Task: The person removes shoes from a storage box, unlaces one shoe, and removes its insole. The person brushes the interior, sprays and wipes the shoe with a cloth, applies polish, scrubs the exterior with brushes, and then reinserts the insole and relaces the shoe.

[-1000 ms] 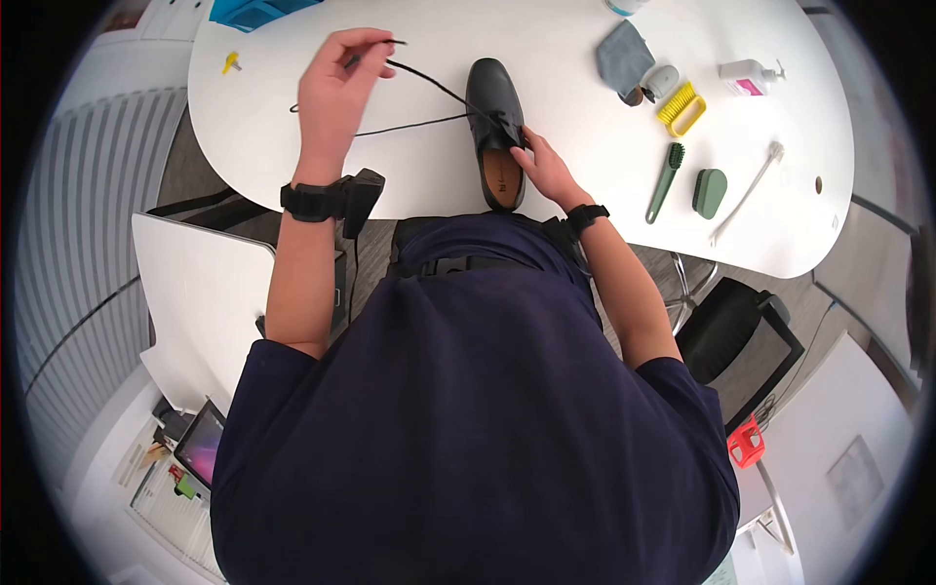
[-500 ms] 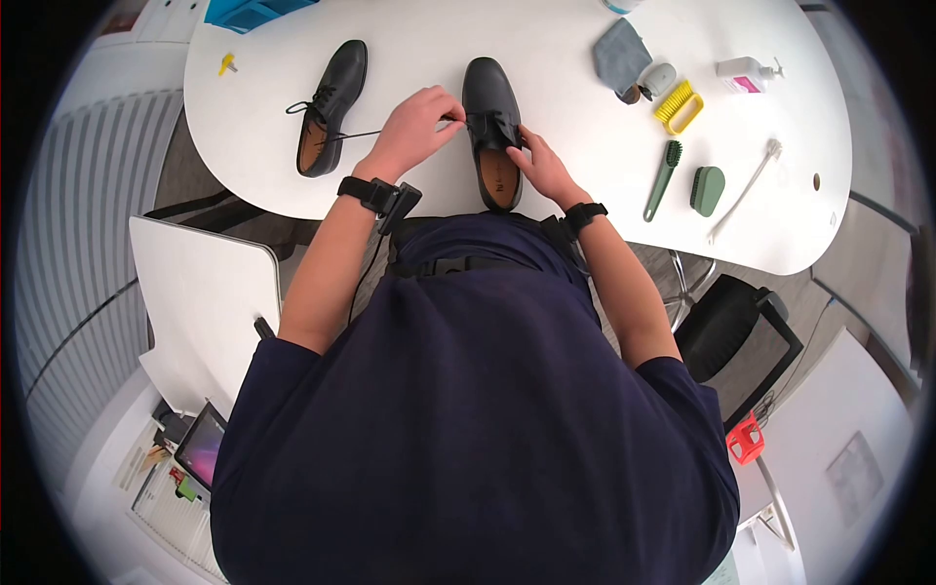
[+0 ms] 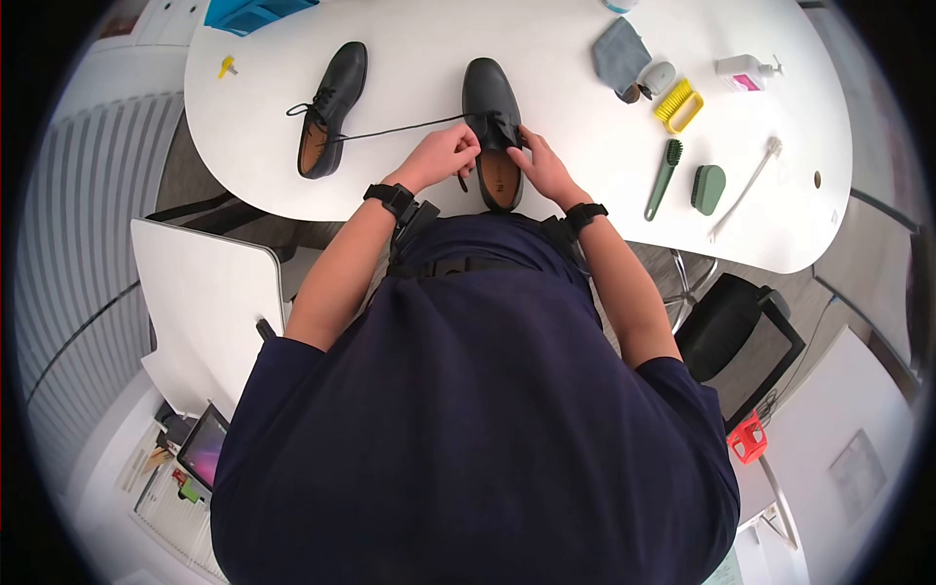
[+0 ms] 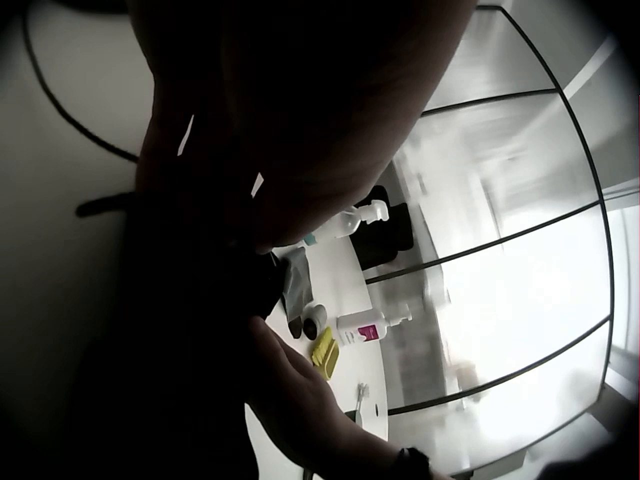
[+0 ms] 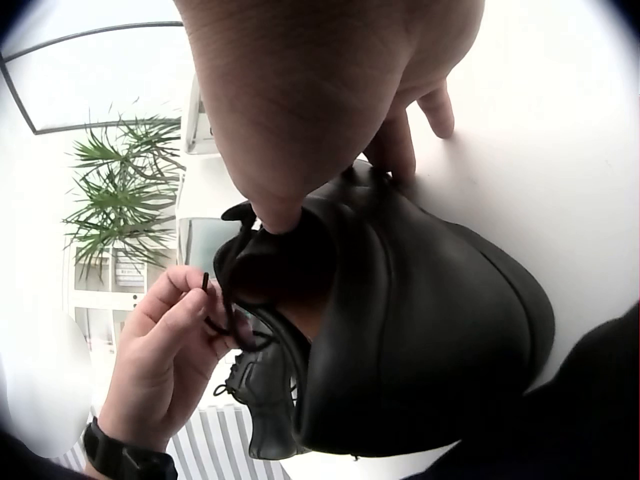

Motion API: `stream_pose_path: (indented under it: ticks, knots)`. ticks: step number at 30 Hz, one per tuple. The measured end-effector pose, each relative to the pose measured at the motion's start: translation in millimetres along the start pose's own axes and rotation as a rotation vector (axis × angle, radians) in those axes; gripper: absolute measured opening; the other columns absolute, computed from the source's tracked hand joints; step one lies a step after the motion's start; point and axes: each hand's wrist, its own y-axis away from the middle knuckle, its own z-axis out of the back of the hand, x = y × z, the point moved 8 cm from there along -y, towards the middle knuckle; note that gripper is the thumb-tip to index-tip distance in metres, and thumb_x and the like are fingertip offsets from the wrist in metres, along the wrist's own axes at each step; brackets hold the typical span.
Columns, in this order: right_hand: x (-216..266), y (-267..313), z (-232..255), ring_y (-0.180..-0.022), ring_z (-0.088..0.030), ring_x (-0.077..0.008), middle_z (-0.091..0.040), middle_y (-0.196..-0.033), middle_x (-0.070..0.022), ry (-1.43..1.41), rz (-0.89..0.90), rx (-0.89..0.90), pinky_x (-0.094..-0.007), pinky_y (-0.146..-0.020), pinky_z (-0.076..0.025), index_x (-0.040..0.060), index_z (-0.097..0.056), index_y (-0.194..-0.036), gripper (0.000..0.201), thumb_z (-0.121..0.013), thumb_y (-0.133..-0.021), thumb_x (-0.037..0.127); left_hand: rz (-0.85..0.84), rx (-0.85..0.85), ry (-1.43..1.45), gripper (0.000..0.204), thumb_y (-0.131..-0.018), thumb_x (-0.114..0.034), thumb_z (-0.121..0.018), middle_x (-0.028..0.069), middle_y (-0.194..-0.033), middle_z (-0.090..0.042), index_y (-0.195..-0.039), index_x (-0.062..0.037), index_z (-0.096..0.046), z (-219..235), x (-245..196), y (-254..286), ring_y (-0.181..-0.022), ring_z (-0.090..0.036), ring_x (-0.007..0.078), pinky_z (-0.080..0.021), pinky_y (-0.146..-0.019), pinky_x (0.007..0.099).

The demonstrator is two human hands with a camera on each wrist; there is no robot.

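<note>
A black leather lace-up dress shoe (image 3: pixel 489 90) with a tan insole lies toe-away before me on the white table. Close by its left side, my left hand (image 3: pixel 444 156) pinches a black shoelace (image 5: pixel 230 290) between thumb and fingertips. My right hand (image 3: pixel 548 168) grips the right side of the shoe, thumb at the opening and fingers round the outside. Another stretch of lace (image 3: pixel 405 128) runs left across the table to the second black shoe (image 3: pixel 343 83), which has its lace tied. The left wrist view is mostly dark, the near shoe barely distinguishable there.
To the right lie a grey cloth (image 3: pixel 622 58), a yellow brush (image 3: pixel 680 105), a green long-handled brush (image 3: pixel 665 180), a green oval brush (image 3: pixel 709 190), a thin white brush (image 3: pixel 746 190) and a white pump bottle (image 3: pixel 746 73). A blue box (image 3: pixel 258 12) stands far left.
My left hand has come down from the upper left, where it drew the lace out, to the shoe, then slightly nearer me. The second shoe has come into sight. My right hand stays put.
</note>
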Motion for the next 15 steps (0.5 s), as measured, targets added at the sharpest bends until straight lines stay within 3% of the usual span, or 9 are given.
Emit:
stream_pose_path:
  ticks: [1,5,15]
  knots:
    - [0,0,0,-0.125,-0.049,-0.0366,-0.048,-0.136,-0.0238,0.008,-0.002,0.001,-0.0401,-0.103,-0.041,0.0000,-0.038,-0.141,0.065,-0.054,-0.095,0.042,0.075,-0.003,0.163,0.013,-0.093,-0.015,-0.056,0.0037,-0.072,-0.062,-0.096,-0.0023,-0.056,-2,6,1,-0.063,-0.062,0.0104,-0.049,-0.058,0.0252]
    - [1,0,0,-0.125,-0.048,-0.0364,-0.047,-0.136,-0.0236,0.009,-0.002,0.008,-0.0399,-0.103,-0.040,-0.0002,-0.038,-0.141,0.065,-0.054,-0.095,0.042,0.083,-0.120,0.164,0.013,-0.092,-0.016,-0.056,0.0056,-0.073,-0.064,-0.094,-0.0024,-0.057,8,14,-4,-0.059,-0.062,0.0123,-0.050,-0.057,0.0271]
    - [0,1,0,-0.125,-0.048,-0.0361,-0.047,-0.137,-0.0237,-0.003,0.008,0.002,-0.0396,-0.103,-0.040,-0.0006,-0.038,-0.141,0.065,-0.054,-0.095,0.042,-0.089,-0.273,-0.228,0.011,-0.090,-0.017,-0.059,0.0055,-0.072,-0.063,-0.094,-0.0063,-0.059,19,-1,-8,-0.062,-0.062,0.0164,-0.049,-0.058,0.0303]
